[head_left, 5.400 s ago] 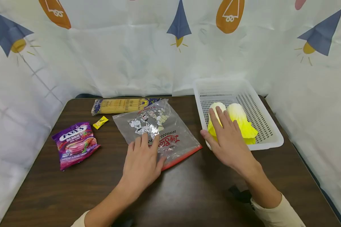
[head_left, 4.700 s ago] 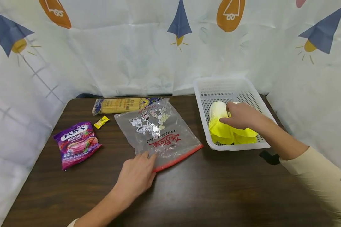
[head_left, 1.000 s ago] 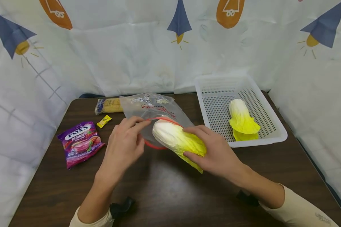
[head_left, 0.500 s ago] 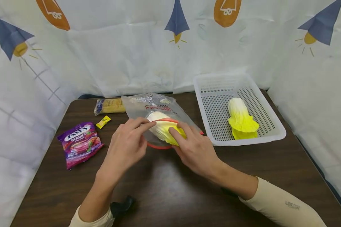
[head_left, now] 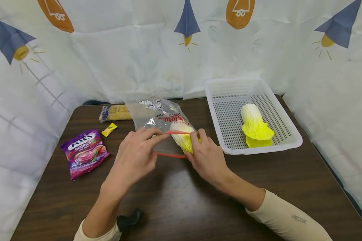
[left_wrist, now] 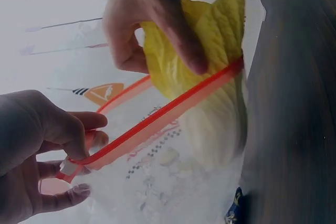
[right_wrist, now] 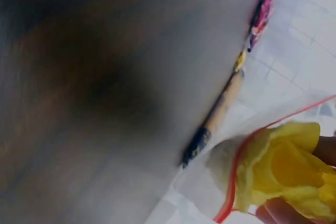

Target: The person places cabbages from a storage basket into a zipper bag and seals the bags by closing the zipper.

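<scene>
A clear zip bag (head_left: 166,117) with a red-edged mouth lies near the middle of the table, its mouth spread. My left hand (head_left: 134,152) pinches one end of the red strip (left_wrist: 157,117); a small whitish slider shows by the fingers in the left wrist view. Inside the bag is the pale end of a napa cabbage (head_left: 181,128), while its yellow leafy end (right_wrist: 286,167) pokes out past the strip. My right hand (head_left: 209,157) grips that leafy end at the mouth. A second napa cabbage (head_left: 256,124) lies in the white basket (head_left: 262,152) on the right.
Left of the bag lie a purple candy bag (head_left: 85,153) and a small yellow wrapped candy (head_left: 109,129). A pack of spaghetti (head_left: 117,112) sits at the back edge, partly covered by the bag. A printed cloth (head_left: 144,57) hangs behind the table.
The right hand took one cabbage from the basket and pushed its pale end into the bag. The left hand went from resting on the flat bag to pinching its mouth, now spread.
</scene>
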A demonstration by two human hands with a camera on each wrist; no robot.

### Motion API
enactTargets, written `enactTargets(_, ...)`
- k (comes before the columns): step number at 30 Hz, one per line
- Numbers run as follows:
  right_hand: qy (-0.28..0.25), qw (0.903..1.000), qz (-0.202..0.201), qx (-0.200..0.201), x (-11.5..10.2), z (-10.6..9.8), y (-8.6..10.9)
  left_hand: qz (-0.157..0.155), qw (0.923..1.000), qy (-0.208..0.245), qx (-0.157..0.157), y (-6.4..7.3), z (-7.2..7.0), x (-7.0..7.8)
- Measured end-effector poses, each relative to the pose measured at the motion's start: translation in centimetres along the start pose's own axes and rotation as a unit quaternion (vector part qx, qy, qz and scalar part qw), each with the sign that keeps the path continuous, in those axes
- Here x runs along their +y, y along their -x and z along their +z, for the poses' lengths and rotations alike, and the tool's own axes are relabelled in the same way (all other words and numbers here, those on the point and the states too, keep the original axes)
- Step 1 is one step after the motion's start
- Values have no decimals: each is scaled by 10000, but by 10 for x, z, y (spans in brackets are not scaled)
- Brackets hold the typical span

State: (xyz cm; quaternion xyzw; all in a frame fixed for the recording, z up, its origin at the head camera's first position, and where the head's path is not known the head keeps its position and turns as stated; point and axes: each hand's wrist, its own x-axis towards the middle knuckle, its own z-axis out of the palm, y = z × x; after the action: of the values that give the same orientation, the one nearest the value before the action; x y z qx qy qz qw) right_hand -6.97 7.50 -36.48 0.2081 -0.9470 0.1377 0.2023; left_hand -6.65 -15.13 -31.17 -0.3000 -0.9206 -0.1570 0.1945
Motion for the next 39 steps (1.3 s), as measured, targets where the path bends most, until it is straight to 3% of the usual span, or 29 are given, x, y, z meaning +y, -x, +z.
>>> enactTargets(4, -210, 9984, 374, -363, -3, 7, 0, -165, 9997, -164, -46, -1, 1, 2)
enactTargets(9, -297, 9953, 525, -760, -2, 12, -1, -385, 9985, -382, 25, -3, 8, 0)
enactTargets(22, -268, 9863, 567, -1528, -5, 22, 0, -327, 9989, -299, 176, -8, 26, -3)
enactTargets(33, -197, 9826, 541, -1764, -4, 23, 0, -580, 9971, -445, 198, -8, 35, -3)
enactTargets(39, -194, 9803, 557, -1886, -3, 23, 0, -604, 9976, -260, 202, -8, 35, -3)
